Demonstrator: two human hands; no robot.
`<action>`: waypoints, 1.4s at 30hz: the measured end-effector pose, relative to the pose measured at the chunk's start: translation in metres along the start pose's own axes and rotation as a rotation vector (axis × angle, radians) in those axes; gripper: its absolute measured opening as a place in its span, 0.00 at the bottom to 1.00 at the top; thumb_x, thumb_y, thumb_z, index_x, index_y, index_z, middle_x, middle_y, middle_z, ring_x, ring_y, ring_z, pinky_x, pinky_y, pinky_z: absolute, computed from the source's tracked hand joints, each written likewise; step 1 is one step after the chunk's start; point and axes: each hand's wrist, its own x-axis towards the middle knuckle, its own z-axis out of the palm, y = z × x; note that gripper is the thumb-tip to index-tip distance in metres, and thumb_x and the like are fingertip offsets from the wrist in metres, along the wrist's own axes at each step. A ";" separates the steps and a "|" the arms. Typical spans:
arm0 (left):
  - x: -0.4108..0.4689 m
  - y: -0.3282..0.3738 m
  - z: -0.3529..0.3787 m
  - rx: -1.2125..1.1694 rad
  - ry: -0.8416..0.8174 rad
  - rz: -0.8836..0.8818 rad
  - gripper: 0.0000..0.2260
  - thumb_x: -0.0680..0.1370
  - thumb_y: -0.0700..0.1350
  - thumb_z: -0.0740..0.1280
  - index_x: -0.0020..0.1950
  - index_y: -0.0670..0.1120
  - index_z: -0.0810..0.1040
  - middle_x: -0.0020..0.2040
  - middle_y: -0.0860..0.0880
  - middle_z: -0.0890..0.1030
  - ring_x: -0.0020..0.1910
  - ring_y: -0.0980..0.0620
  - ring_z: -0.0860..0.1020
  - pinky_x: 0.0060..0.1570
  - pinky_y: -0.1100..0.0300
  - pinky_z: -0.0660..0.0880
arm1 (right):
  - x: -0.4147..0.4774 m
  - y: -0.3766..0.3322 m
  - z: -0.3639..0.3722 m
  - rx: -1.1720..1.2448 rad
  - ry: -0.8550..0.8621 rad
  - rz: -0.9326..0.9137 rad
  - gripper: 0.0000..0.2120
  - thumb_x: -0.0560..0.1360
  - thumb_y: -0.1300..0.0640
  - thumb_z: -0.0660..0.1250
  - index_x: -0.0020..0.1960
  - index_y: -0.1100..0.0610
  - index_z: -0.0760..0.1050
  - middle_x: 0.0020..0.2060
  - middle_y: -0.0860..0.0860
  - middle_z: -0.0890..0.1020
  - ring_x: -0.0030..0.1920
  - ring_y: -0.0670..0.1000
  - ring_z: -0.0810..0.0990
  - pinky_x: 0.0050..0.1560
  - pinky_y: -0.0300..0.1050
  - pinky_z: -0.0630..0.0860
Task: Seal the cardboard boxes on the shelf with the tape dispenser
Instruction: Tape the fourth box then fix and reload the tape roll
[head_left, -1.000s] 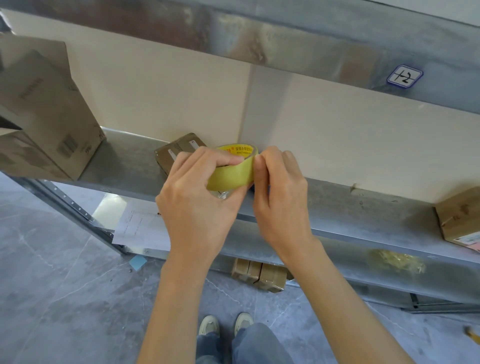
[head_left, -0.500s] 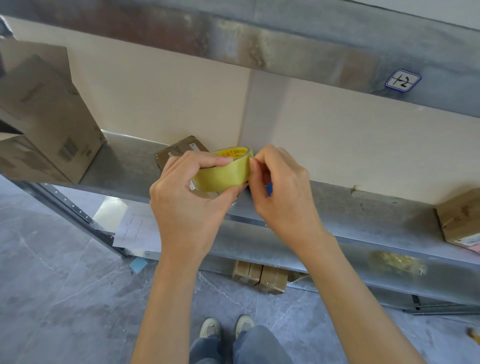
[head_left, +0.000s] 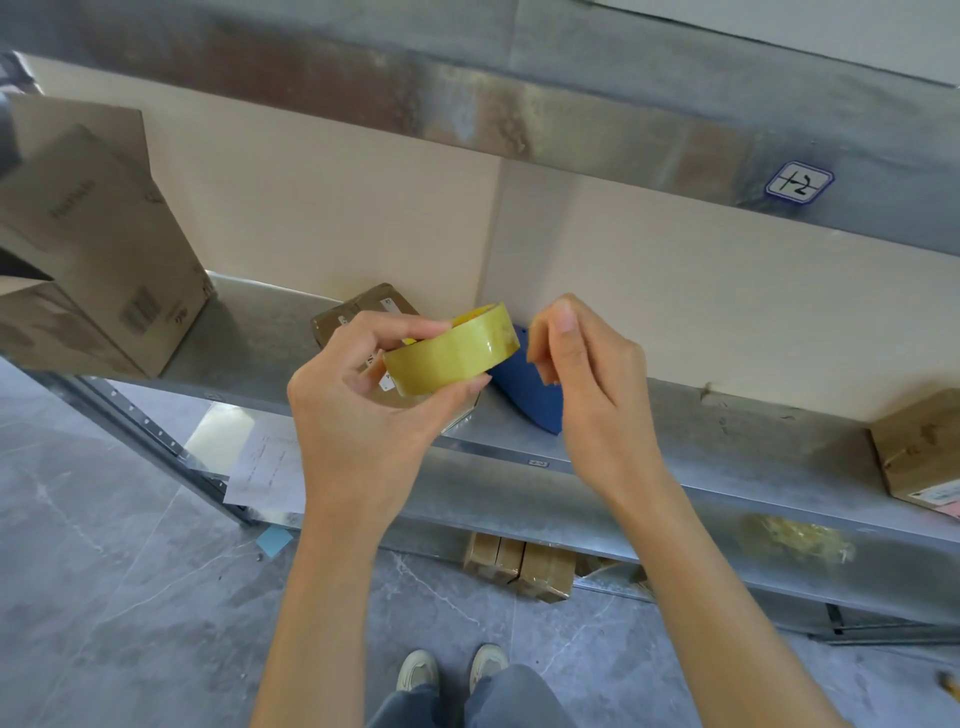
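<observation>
Your left hand (head_left: 363, 415) gripped the yellow tape roll (head_left: 452, 353); your right hand (head_left: 587, 374) was curled just beside it, if holding anything I cannot tell.

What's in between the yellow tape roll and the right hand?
Nothing is held there: a narrow gap parts the tape roll and the right hand. Through it, the head view shows a blue object lying on the shelf behind.

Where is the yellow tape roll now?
Centre of the head view: the left hand holds the tape roll in front of the small cardboard box on the metal shelf.
</observation>
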 end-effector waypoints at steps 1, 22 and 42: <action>0.000 0.000 -0.001 -0.004 -0.004 -0.001 0.19 0.62 0.37 0.83 0.48 0.50 0.82 0.43 0.56 0.82 0.46 0.57 0.79 0.49 0.54 0.81 | 0.000 -0.001 0.000 -0.017 0.021 0.004 0.21 0.83 0.49 0.51 0.39 0.61 0.69 0.30 0.56 0.71 0.32 0.55 0.68 0.35 0.51 0.67; 0.004 0.002 -0.016 0.012 -0.171 0.116 0.17 0.63 0.42 0.81 0.48 0.52 0.81 0.47 0.60 0.82 0.51 0.49 0.80 0.51 0.56 0.77 | 0.005 -0.005 -0.009 0.204 -0.131 -0.006 0.03 0.74 0.61 0.73 0.47 0.55 0.83 0.45 0.51 0.82 0.37 0.58 0.78 0.34 0.59 0.77; 0.007 -0.007 -0.007 0.177 -0.084 0.218 0.14 0.66 0.44 0.80 0.48 0.52 0.81 0.48 0.59 0.82 0.48 0.49 0.79 0.48 0.48 0.77 | 0.002 -0.007 0.011 -0.160 -0.043 -0.115 0.07 0.82 0.52 0.60 0.50 0.55 0.71 0.45 0.49 0.74 0.45 0.49 0.74 0.45 0.39 0.71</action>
